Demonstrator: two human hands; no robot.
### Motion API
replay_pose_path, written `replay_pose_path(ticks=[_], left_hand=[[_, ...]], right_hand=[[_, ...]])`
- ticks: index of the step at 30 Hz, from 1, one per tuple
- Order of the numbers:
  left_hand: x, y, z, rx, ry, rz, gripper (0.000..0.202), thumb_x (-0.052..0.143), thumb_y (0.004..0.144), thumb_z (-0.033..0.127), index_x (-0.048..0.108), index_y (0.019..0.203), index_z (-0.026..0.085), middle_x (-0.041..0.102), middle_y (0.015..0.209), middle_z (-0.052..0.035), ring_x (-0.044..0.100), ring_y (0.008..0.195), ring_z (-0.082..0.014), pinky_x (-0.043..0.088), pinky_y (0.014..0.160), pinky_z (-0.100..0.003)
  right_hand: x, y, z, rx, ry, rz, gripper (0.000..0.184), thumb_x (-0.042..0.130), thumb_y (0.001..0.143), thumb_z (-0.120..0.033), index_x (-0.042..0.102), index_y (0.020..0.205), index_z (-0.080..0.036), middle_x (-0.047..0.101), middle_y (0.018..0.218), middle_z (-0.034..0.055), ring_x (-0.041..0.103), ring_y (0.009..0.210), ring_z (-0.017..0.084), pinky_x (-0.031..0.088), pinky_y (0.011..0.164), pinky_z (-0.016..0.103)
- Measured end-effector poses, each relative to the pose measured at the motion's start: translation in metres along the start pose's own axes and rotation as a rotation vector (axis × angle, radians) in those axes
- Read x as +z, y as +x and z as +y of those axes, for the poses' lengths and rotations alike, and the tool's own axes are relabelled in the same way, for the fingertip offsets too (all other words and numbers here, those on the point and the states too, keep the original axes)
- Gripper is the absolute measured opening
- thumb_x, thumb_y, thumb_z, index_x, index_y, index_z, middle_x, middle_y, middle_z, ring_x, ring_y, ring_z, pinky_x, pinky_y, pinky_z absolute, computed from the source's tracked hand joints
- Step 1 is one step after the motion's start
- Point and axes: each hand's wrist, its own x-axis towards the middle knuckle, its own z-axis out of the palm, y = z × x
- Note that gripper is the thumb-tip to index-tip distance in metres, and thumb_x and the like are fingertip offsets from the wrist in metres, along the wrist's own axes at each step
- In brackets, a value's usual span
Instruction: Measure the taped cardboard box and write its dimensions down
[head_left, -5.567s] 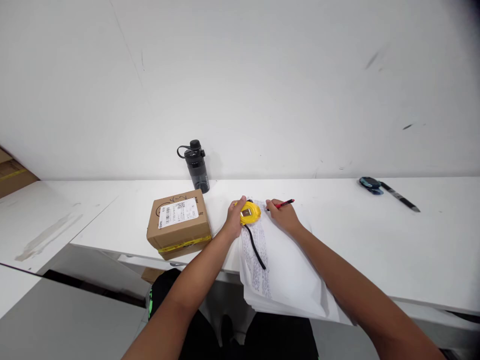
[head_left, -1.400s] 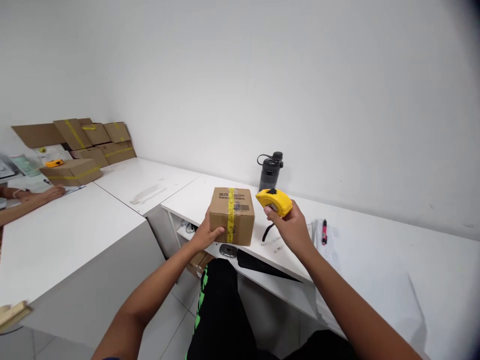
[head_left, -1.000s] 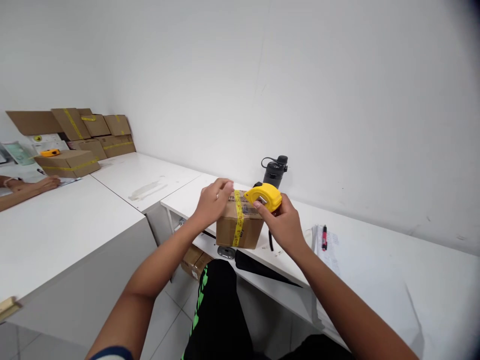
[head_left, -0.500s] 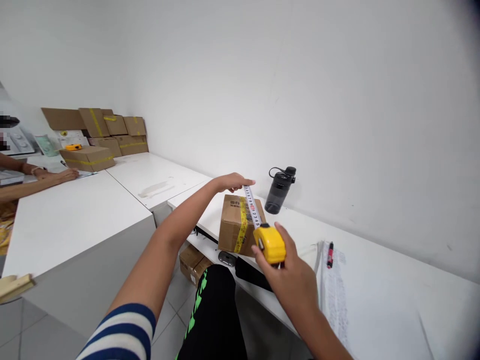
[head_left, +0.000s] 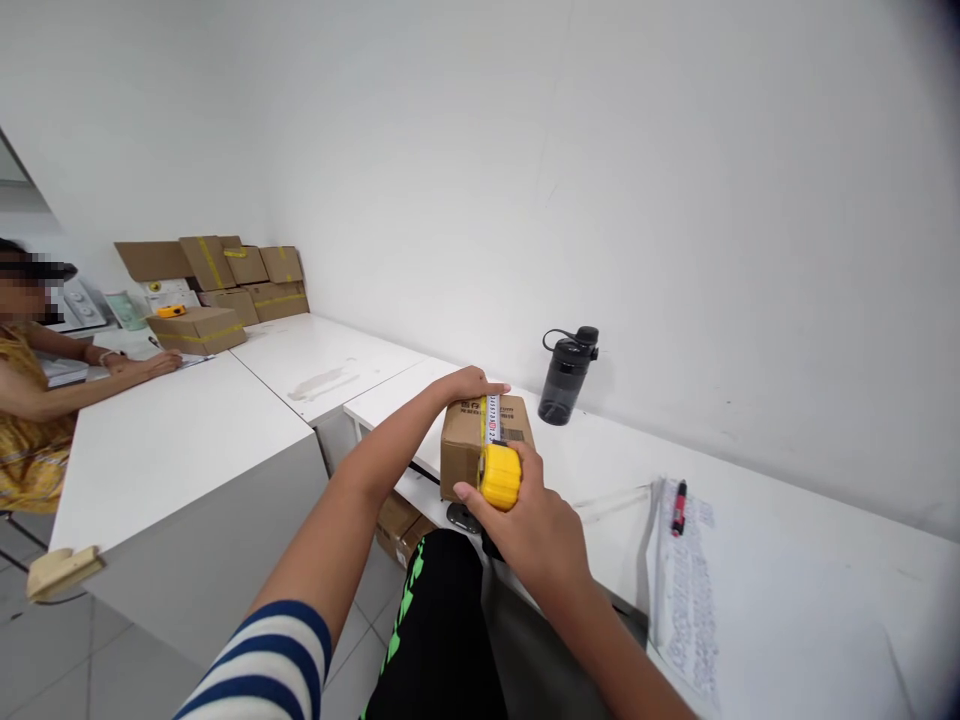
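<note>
A brown cardboard box [head_left: 461, 452] with yellow tape sits at the front edge of the white table. My right hand [head_left: 529, 505] grips the yellow case of a tape measure [head_left: 501, 476] at the box's near side. Its white blade [head_left: 493, 418] runs out over the box top to the far edge. There my left hand [head_left: 472, 384] holds the blade's end, with the forefinger stretched along the far edge and the other fingers curled.
A dark water bottle [head_left: 567, 378] stands behind the box by the wall. Written sheets [head_left: 686, 590] with a red marker [head_left: 679, 508] lie to the right. At the left, a co-worker [head_left: 45, 400] sits writing beside a box [head_left: 199, 330]; more boxes [head_left: 277, 300] are stacked behind.
Both hands have brought the tape measure down from above the box onto its top. The case has moved left, and less blade shows. My view has shifted slightly left.
</note>
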Motion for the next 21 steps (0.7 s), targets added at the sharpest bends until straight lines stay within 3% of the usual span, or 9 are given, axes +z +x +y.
replay_pose_path(ticks=[10,21], left_hand=[[-0.006,-0.006,0.002,-0.042,-0.079,-0.077,0.062,0.06,0.066,0.077,0.063,0.074,0.016,0.072,0.079,-0.0081,0.064,0.065,-0.021,0.052,0.058,-0.032],[0.009,-0.001,-0.005,0.088,-0.197,0.069,0.052,0.068,0.063,0.069,0.059,0.062,0.018,0.064,0.061,-0.0029,0.054,0.05,-0.0157,0.043,0.049,-0.029]], right_hand=[[0.01,0.013,0.002,0.055,0.02,0.025,0.069,0.048,0.086,-0.062,0.035,0.138,-0.018,0.072,0.082,0.0093,0.07,0.078,0.033,0.042,0.063,0.034],[0.011,0.028,0.001,-0.009,-0.044,0.019,0.07,0.05,0.085,-0.062,0.036,0.139,-0.019,0.073,0.087,0.0101,0.07,0.076,0.032,0.042,0.061,0.033]])
